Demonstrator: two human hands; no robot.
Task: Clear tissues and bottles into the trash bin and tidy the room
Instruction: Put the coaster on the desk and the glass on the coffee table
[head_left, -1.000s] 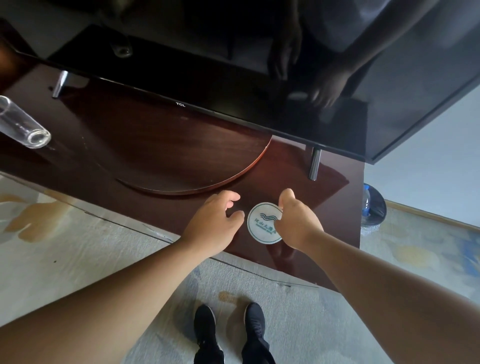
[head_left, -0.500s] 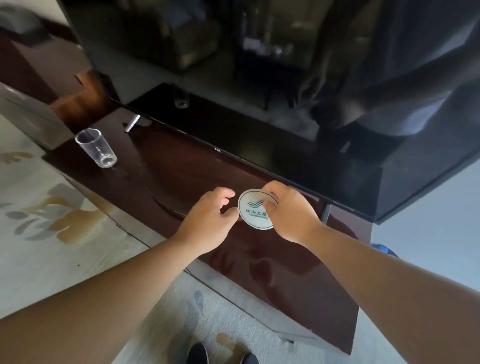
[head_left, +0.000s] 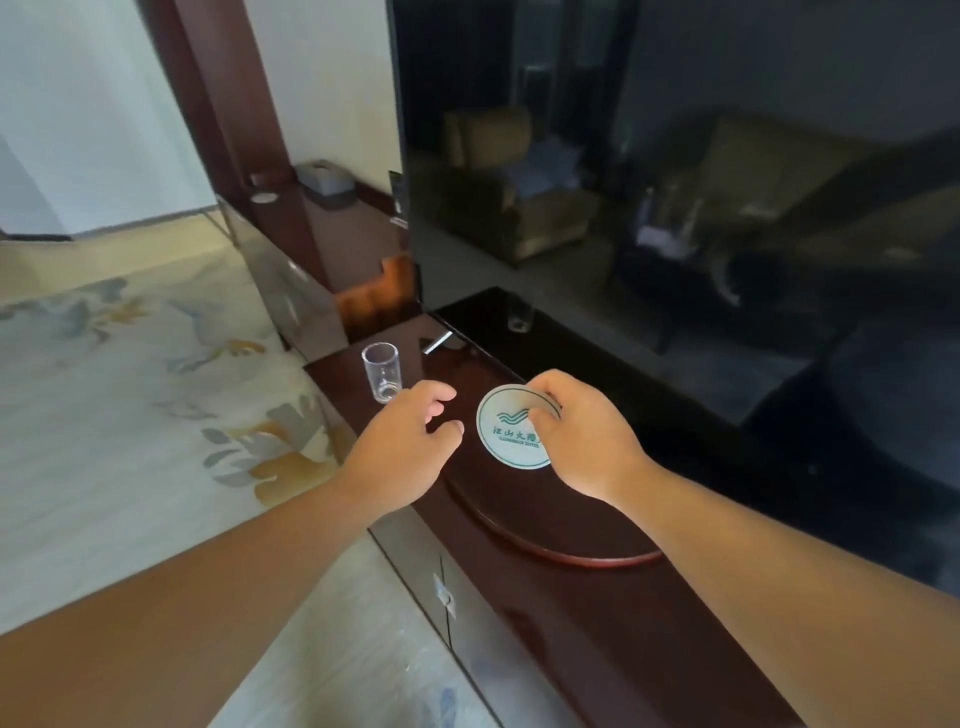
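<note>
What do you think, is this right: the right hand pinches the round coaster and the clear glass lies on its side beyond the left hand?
Not quite. In the head view the clear glass stands upright on the cabinet, rim up, not on its side. The rest holds: the right hand pinches the round coaster, and the glass is beyond the left hand.

Round white coaster (head_left: 511, 434) with a green wave logo, held tilted above the tabletop (head_left: 623, 623) in the right hand (head_left: 582, 436). A clear glass (head_left: 383, 371) stands upright nearby.

Bare forearms (head_left: 208, 561) run unsleeved to the left grip (head_left: 402, 436) and right grip (head_left: 587, 441).
</note>
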